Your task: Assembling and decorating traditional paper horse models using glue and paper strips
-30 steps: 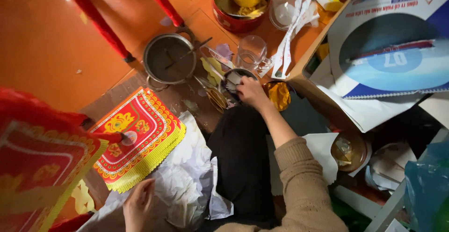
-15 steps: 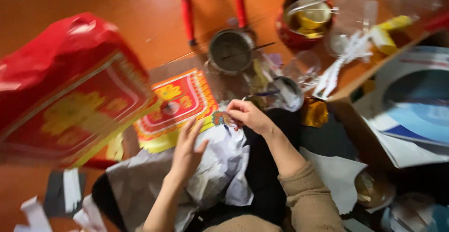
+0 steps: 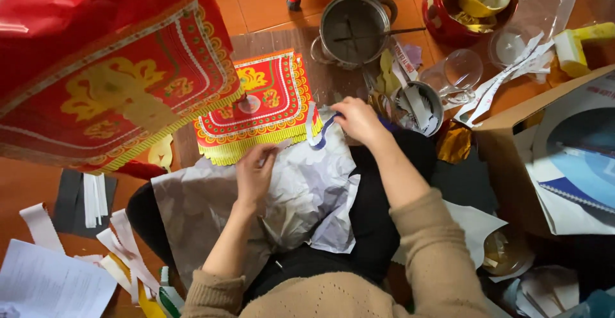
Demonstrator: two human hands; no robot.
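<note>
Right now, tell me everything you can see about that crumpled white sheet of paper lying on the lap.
The crumpled white paper is a large, thin, tissue-like sheet, heavily creased and greyish in its folds. It lies spread over the person's dark-clothed lap, its far edge reaching the red and yellow decorated paper stack. The left hand presses down on its upper middle. The right hand rests at its top right edge, pinching a small blue and white strip. One corner hangs down toward the right thigh.

Two hands (image 3: 256,176) (image 3: 357,121), one metal pot (image 3: 354,28), one red bowl (image 3: 477,7), two clear glasses (image 3: 462,69).
</note>
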